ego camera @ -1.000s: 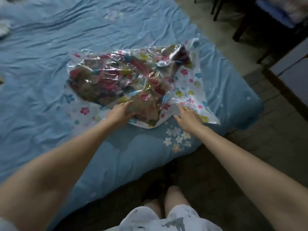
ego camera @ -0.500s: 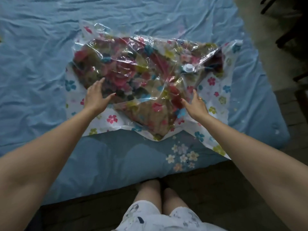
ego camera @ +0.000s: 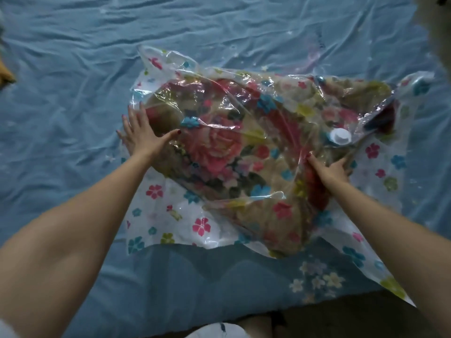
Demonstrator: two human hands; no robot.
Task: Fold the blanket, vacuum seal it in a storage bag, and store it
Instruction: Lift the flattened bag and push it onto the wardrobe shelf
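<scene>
A clear storage bag (ego camera: 168, 215) printed with small flowers lies on the blue bed sheet. Inside it sits the folded blanket (ego camera: 219, 142), tan with large pink roses. A white round valve (ego camera: 340, 137) is on the bag's top face at the right. My left hand (ego camera: 144, 135) presses flat on the bag's left side with fingers spread. My right hand (ego camera: 334, 170) presses on the bag below the valve, fingers bent into the plastic and partly hidden in its folds.
The blue sheet (ego camera: 73, 93) covers the bed all around the bag; its near edge (ego camera: 219, 313) runs along the bottom, with dark floor and my legs below. A small yellowish object (ego camera: 6, 74) peeks in at the far left edge.
Both hands have moved up from the bag's near edge onto the bag. The left hand slid out to the left side, the right hand moved up toward the valve. The view came closer.
</scene>
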